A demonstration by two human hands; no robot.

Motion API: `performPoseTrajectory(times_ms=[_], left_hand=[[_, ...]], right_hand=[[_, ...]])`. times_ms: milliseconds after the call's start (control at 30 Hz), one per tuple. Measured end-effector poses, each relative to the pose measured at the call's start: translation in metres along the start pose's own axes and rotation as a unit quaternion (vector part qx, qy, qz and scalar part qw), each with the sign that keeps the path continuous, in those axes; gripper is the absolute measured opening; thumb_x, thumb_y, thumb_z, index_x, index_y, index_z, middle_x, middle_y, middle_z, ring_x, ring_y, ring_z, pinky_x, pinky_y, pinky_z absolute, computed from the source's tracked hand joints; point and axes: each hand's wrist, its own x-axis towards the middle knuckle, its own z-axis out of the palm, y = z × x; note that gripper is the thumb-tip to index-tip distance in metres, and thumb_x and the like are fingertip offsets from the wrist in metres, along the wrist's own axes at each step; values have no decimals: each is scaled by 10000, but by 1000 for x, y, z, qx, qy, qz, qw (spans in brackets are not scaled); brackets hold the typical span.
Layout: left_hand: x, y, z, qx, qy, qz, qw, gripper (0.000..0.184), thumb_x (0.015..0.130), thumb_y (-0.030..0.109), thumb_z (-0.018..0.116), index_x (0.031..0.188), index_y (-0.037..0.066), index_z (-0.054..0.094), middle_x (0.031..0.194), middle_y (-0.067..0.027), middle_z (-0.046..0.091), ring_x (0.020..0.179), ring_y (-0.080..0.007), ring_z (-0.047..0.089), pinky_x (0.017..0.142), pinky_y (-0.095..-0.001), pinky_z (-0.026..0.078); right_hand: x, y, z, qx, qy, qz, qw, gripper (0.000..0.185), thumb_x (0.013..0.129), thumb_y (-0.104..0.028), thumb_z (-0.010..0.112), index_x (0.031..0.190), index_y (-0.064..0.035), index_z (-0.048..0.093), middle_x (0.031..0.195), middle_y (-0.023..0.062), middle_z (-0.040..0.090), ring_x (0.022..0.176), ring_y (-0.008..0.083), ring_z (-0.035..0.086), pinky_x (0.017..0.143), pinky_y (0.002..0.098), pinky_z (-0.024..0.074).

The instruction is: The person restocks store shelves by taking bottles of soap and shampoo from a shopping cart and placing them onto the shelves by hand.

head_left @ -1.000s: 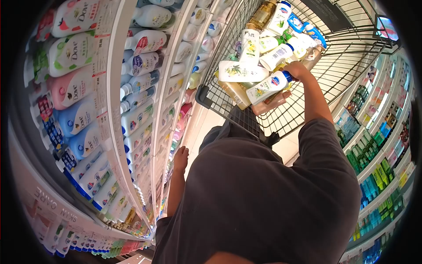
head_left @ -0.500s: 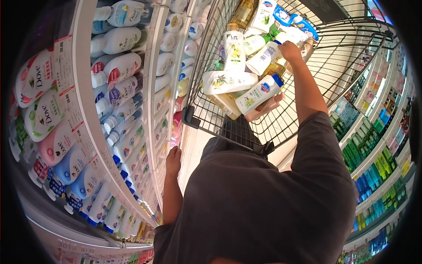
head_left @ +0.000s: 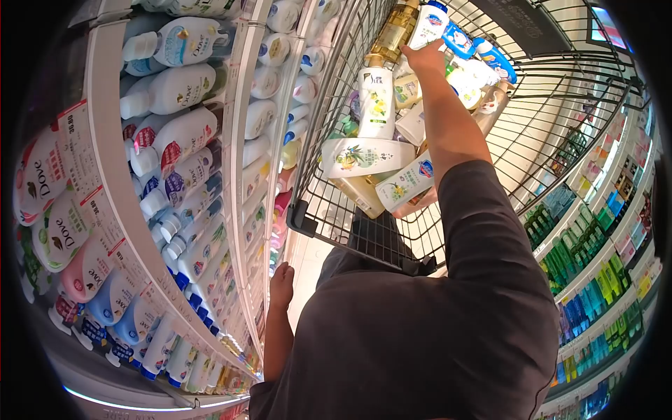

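With right hand (head_left: 424,50), fingers spread, at blue-capped bottle (head_left: 430,25) toward cart's (head_left: 302,218) far edge, cannot tell about touch, nor about fingers of left hand (head_left: 281,285). By careless thumb push, might roll gold bottle (head_left: 396,31) just beside.

Right arm (head_left: 456,124) outstretched, left arm (head_left: 278,332) low

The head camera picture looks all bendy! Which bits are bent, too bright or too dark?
Head view: the left shelf edge bows into a curve and the corners go black; in that head view, white packaging near the right hand in the cart looks almost washed out; head view again: the shirt is so dark few folds show.
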Motion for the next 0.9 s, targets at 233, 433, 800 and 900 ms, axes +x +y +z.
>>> performPoseTrajectory(times_ms=[233, 433, 800, 900], left_hand=[[-2, 7, -1, -14, -9, 20, 1000, 471, 962, 258, 567, 1310, -57, 532, 1176, -156, 649, 1086, -220, 613, 952, -308, 448], [-8, 48, -6, 19, -10, 51, 999, 479, 969, 260, 552, 1328, -56, 519, 1211, -169, 641, 1113, -235, 612, 964, -322, 448], [-58, 231, 8, -102, -132, 273, 947, 552, 969, 222, 600, 1429, -18, 410, 1331, -149, 564, 1177, -224, 570, 1008, -343, 438], [-65, 277, 25, -216, -217, 338, 890, 659, 965, 296, 617, 1476, -1, 325, 1358, -151, 531, 1206, -225, 545, 1009, -348, 437]], right_hand=[[0, 22, -16, 67, 8, -11, 998, 1037, 745, -426, 747, 1470, 82, 209, 1225, 244, 608, 1092, 330, 632, 873, 406, 528], [-30, 64, -60, 458, -218, 61, 860, 372, 807, -300, 722, 1043, -21, 657, 907, 61, 664, 712, 163, 565, 560, 298, 438], [-276, 96, -106, 677, -313, -56, 664, 460, 859, -74, 675, 1267, -21, 469, 1173, 102, 621, 1041, 186, 617, 927, 355, 496], [-333, 97, -131, 609, -381, -125, 685, 602, 829, 5, 699, 1338, 0, 378, 1197, 93, 605, 1117, 177, 588, 982, 346, 468]])
